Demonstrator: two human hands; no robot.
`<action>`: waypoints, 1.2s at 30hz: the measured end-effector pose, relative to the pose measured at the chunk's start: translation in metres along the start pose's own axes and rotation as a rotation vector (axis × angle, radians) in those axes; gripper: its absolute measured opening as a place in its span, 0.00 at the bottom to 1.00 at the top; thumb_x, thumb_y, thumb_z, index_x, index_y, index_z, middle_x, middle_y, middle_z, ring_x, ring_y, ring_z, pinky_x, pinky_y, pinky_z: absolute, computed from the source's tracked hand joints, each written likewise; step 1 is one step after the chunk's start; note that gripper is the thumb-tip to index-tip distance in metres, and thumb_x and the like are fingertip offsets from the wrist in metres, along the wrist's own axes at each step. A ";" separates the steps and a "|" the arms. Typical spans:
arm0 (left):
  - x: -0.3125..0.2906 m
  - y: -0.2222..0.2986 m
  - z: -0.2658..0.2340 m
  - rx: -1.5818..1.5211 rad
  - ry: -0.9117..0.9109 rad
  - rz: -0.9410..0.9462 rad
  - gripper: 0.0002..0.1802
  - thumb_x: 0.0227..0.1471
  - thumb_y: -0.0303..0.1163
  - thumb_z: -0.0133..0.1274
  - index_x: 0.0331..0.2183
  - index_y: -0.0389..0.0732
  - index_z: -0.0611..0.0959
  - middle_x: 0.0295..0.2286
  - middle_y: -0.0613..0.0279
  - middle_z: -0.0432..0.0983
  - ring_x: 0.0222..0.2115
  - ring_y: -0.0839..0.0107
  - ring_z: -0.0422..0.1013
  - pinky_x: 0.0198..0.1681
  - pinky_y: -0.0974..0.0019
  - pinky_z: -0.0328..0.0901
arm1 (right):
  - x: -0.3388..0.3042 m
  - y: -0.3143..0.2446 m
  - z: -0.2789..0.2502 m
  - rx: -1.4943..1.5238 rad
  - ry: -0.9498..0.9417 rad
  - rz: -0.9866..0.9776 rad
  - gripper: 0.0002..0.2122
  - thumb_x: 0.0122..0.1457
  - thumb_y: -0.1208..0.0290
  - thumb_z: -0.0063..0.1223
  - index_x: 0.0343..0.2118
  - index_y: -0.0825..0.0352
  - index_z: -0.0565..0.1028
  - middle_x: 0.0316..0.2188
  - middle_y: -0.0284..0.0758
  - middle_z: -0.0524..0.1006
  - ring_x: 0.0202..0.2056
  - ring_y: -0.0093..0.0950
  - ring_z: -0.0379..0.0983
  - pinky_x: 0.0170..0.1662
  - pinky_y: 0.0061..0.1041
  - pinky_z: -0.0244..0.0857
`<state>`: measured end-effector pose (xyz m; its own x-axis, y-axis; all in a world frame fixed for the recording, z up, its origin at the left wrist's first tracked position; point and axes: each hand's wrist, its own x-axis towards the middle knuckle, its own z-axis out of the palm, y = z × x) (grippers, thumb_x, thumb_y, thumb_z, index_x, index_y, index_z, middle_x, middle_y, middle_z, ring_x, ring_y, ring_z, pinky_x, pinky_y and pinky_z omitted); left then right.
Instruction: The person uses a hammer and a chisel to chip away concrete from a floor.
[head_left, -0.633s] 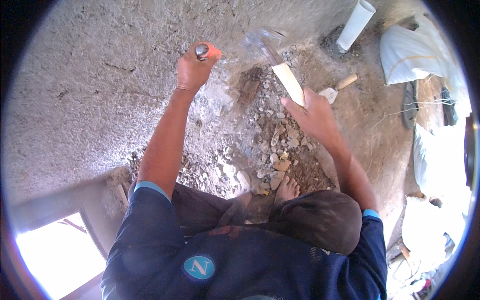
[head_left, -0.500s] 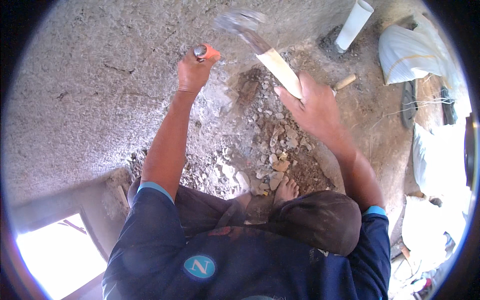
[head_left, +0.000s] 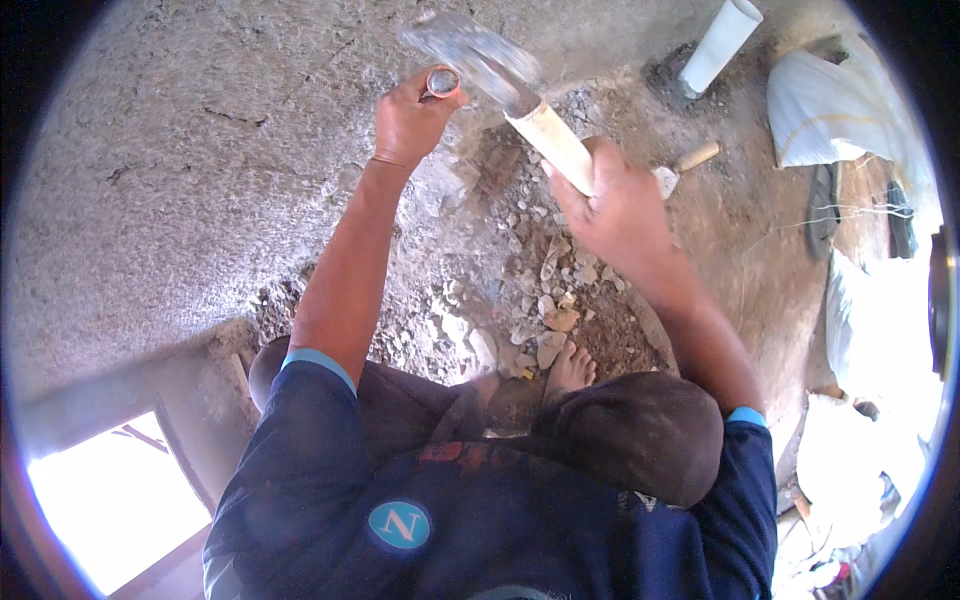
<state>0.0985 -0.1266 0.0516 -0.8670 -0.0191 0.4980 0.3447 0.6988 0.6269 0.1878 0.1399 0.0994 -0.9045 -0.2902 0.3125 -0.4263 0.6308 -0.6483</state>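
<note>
My left hand [head_left: 408, 130] is closed round an orange-gripped chisel [head_left: 443, 82], its round metal striking end facing up. The chisel's tip is hidden below the hand, against the rough grey wall. In my right hand [head_left: 625, 205] is a hammer [head_left: 553, 147], gripped by its pale wooden handle. The hammer's metal head is smeared by motion and hangs just above and beside the chisel's end. Broken rubble [head_left: 545, 270] lies on the ground below both hands.
A trowel [head_left: 697, 156] with a wooden handle lies right of my right hand. Farther back, a white pipe [head_left: 722, 48] stands up from the ground. White sacks [head_left: 825, 110] and a dark sandal [head_left: 822, 210] are at the right. My bare foot [head_left: 571, 367] rests beside the rubble.
My left hand has shifted right and slightly up with the chisel, its end now facing me more. The hammer head has swung slightly left, nearer the chisel.
</note>
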 end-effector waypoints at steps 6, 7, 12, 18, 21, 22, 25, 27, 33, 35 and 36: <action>0.001 0.014 0.001 0.169 -0.051 -0.229 0.18 0.40 0.36 0.68 0.35 0.41 0.84 0.28 0.60 0.81 0.29 0.72 0.78 0.34 0.70 0.70 | 0.008 0.019 0.006 -0.050 -0.078 0.041 0.12 0.55 0.64 0.53 0.32 0.69 0.68 0.17 0.46 0.74 0.21 0.46 0.74 0.25 0.41 0.69; -0.002 0.014 -0.003 0.152 -0.024 -0.209 0.18 0.40 0.36 0.67 0.35 0.41 0.84 0.28 0.60 0.82 0.29 0.72 0.78 0.34 0.70 0.70 | 0.008 0.010 0.001 0.010 -0.041 0.043 0.12 0.55 0.64 0.53 0.32 0.69 0.68 0.18 0.46 0.74 0.21 0.47 0.74 0.25 0.41 0.69; 0.000 0.023 -0.005 0.204 -0.027 -0.208 0.16 0.41 0.36 0.66 0.35 0.41 0.84 0.29 0.60 0.82 0.30 0.69 0.78 0.35 0.69 0.70 | 0.010 0.017 0.016 -0.054 -0.052 0.053 0.10 0.55 0.67 0.52 0.31 0.70 0.69 0.17 0.46 0.74 0.21 0.47 0.74 0.25 0.40 0.69; -0.002 0.013 -0.006 0.182 -0.012 -0.199 0.18 0.41 0.39 0.65 0.35 0.42 0.83 0.28 0.57 0.81 0.30 0.67 0.78 0.35 0.65 0.69 | 0.018 -0.001 0.000 0.025 -0.042 0.059 0.10 0.51 0.70 0.53 0.33 0.70 0.70 0.21 0.48 0.76 0.24 0.48 0.75 0.29 0.45 0.69; 0.002 0.025 -0.001 0.206 -0.015 -0.238 0.17 0.40 0.38 0.66 0.35 0.44 0.83 0.28 0.58 0.81 0.28 0.66 0.77 0.34 0.65 0.69 | 0.018 -0.001 0.002 -0.005 -0.046 0.077 0.11 0.50 0.71 0.53 0.34 0.71 0.70 0.22 0.48 0.76 0.25 0.49 0.75 0.29 0.44 0.69; 0.005 0.031 0.002 0.213 -0.029 -0.260 0.17 0.40 0.38 0.66 0.36 0.44 0.83 0.28 0.58 0.81 0.28 0.66 0.77 0.33 0.65 0.69 | 0.018 0.023 0.016 -0.095 -0.143 0.102 0.11 0.51 0.71 0.53 0.35 0.71 0.70 0.22 0.48 0.76 0.25 0.49 0.75 0.29 0.44 0.69; -0.013 -0.005 0.010 0.427 -0.080 -0.169 0.17 0.41 0.36 0.65 0.36 0.44 0.83 0.27 0.58 0.81 0.28 0.67 0.77 0.33 0.66 0.69 | 0.032 0.036 0.015 -0.098 -0.184 0.112 0.12 0.50 0.71 0.53 0.37 0.71 0.69 0.22 0.48 0.76 0.25 0.49 0.75 0.30 0.43 0.70; -0.028 -0.010 0.005 0.221 -0.040 -0.205 0.16 0.41 0.35 0.65 0.36 0.44 0.83 0.26 0.58 0.80 0.28 0.66 0.77 0.34 0.67 0.69 | 0.026 0.012 -0.004 0.006 -0.169 0.164 0.12 0.50 0.72 0.53 0.37 0.71 0.69 0.22 0.49 0.76 0.26 0.49 0.75 0.31 0.43 0.70; -0.016 -0.007 0.003 -0.037 0.103 -0.275 0.17 0.41 0.33 0.65 0.36 0.42 0.83 0.29 0.58 0.81 0.29 0.67 0.77 0.37 0.68 0.70 | 0.023 -0.007 -0.033 0.158 0.152 0.200 0.12 0.49 0.72 0.52 0.36 0.71 0.69 0.20 0.50 0.75 0.27 0.50 0.75 0.30 0.41 0.69; -0.007 -0.008 0.002 -0.015 0.063 -0.271 0.17 0.41 0.33 0.65 0.37 0.41 0.82 0.30 0.58 0.81 0.30 0.68 0.77 0.38 0.68 0.70 | 0.020 0.008 -0.029 0.177 0.153 0.188 0.11 0.48 0.71 0.53 0.33 0.72 0.69 0.21 0.51 0.74 0.26 0.51 0.74 0.29 0.39 0.68; -0.007 -0.007 0.003 0.039 0.017 -0.276 0.17 0.42 0.33 0.65 0.37 0.41 0.82 0.31 0.58 0.81 0.31 0.67 0.77 0.38 0.67 0.70 | 0.018 0.011 -0.028 0.188 0.126 0.220 0.11 0.48 0.71 0.53 0.32 0.72 0.69 0.21 0.52 0.74 0.26 0.51 0.74 0.29 0.39 0.68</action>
<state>0.1013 -0.1289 0.0418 -0.9197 -0.2245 0.3220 0.0821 0.6921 0.7171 0.1673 0.1621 0.1176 -0.9720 -0.0624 0.2268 -0.2255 0.5207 -0.8234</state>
